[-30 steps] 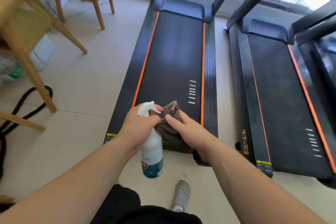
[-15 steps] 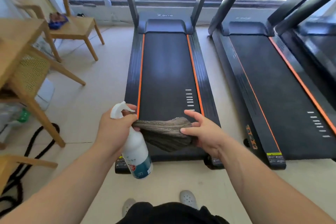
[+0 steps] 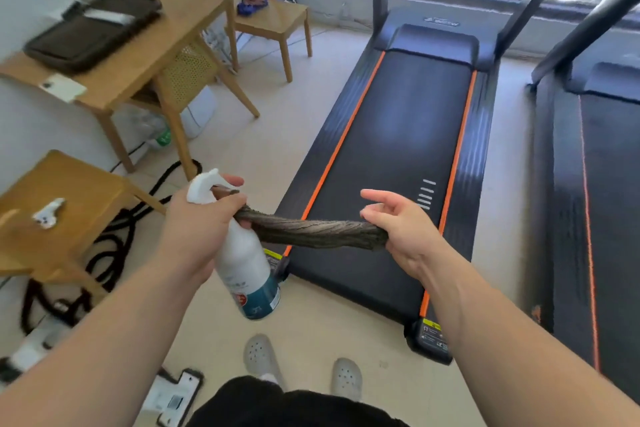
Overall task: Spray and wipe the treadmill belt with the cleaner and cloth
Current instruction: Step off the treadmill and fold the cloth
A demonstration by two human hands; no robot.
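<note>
A black treadmill belt point(image 3: 398, 149) with orange side stripes stretches ahead of me, right of centre. My left hand point(image 3: 197, 222) grips the neck of a white spray bottle point(image 3: 246, 267) with a teal base, and also pinches one end of a grey-brown cloth point(image 3: 311, 229). The cloth is twisted into a rope and stretched sideways above the belt's near end. My right hand point(image 3: 401, 225) holds the cloth's other end in its palm, index finger and thumb sticking out.
A second treadmill point(image 3: 595, 184) lies to the right. Wooden tables point(image 3: 145, 55) and chairs point(image 3: 273, 21) stand on the left, with black cables point(image 3: 114, 239) and a power strip point(image 3: 38, 340) on the floor. My feet in grey clogs point(image 3: 259, 357) are just behind the treadmill's rear edge.
The view has swung left. My hands have moved further apart, pulling the cloth out longer and twisting it tighter. The bottle stays in my left hand.
</note>
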